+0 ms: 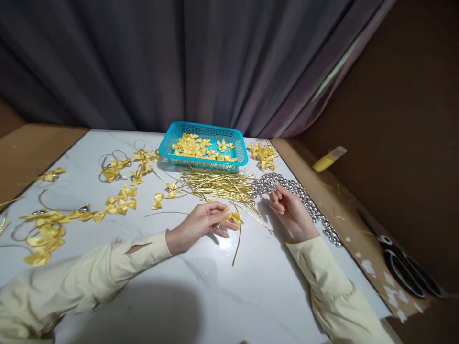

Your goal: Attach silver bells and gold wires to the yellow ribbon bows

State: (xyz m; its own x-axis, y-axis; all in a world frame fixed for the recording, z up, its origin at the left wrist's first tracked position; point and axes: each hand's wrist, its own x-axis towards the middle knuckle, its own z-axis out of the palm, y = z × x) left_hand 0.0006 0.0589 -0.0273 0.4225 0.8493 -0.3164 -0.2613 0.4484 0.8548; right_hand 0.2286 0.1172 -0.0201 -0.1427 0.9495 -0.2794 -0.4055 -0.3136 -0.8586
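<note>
Between the thumb and fingers of my left hand (201,222) is a yellow ribbon bow (235,218). A gold twist tie (237,246) hangs down from it over the white tabletop, and a small silver bead shows by the fingers. My right hand (292,210) is raised at the near edge of a spread of round silver beads (304,196). Its thumb and index finger are pinched together, and whatever lies between them is too small to make out. A heap of gold twist ties (218,184) lies beyond and between both hands.
Behind the ties stands a blue plastic basket (202,165) with yellow bows inside. Bows with looped ties (46,234) are scattered at the left, and more bows (263,155) lie right of the basket. Black-handled scissors (405,267) and a yellow tube (328,160) are at the right.
</note>
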